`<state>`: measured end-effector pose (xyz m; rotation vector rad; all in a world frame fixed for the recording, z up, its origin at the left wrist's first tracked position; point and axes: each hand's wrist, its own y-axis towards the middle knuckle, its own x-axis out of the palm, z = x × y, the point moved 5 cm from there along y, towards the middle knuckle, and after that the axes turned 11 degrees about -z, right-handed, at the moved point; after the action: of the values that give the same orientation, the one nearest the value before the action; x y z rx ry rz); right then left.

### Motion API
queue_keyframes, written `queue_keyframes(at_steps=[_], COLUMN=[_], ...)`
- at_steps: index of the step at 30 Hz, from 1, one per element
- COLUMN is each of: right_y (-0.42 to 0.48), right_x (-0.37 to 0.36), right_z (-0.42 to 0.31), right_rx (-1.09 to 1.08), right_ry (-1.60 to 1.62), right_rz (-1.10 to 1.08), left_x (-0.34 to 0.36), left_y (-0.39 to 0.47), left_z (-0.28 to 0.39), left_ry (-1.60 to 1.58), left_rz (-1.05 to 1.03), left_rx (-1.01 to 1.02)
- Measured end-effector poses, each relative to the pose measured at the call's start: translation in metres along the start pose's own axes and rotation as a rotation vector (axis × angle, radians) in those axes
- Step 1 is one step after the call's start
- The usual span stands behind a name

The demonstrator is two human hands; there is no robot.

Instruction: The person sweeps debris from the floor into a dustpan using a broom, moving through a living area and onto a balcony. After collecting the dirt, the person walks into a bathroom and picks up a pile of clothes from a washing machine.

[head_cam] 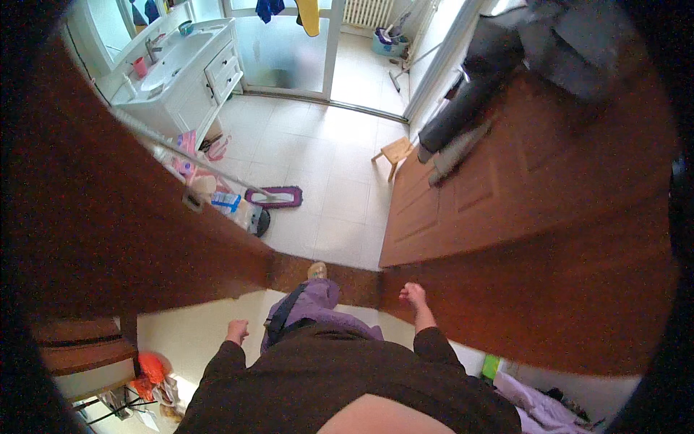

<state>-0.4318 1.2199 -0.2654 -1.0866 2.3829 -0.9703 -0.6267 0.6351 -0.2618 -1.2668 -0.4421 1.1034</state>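
My left hand [237, 331] hangs beside my body at the lower left, its fingers curled in with nothing seen in them. On the other side, my right hand [413, 295] is raised near the brown wooden door frame [461, 314], fingers curled and apparently holding nothing. Between them, one shoe [317, 270] rests on the brown door sill [352, 279]; my other foot is hidden. Beyond the sill, a flat mop with a purple-edged head [274, 197] lies on the white tiled floor [341, 200], its pole slanting up to the left.
A white washbasin cabinet [190, 92] stands at the upper left, bags and bottles [225, 200] below it. A small wooden stool [396, 150] is beside the open wooden door [461, 190], where dark clothes [488, 59] hang. A sliding glass door [287, 59] and a bucket [389, 43] are farther back.
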Motion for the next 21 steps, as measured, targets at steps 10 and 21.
queue_keyframes(at_steps=[10,21], right_y=[0.138,0.485], right_x=[0.035,0.119], right_z=[-0.098,-0.424], right_rx=[0.512,0.086], right_ry=[0.030,-0.325], right_rz=[-0.082,-0.413], left_x=[0.075,0.201], left_y=[0.079,0.178], left_z=[0.285,0.390], left_ry=[-0.137,-0.353], left_rz=[-0.069,0.049], left_rx=[0.390,-0.026])
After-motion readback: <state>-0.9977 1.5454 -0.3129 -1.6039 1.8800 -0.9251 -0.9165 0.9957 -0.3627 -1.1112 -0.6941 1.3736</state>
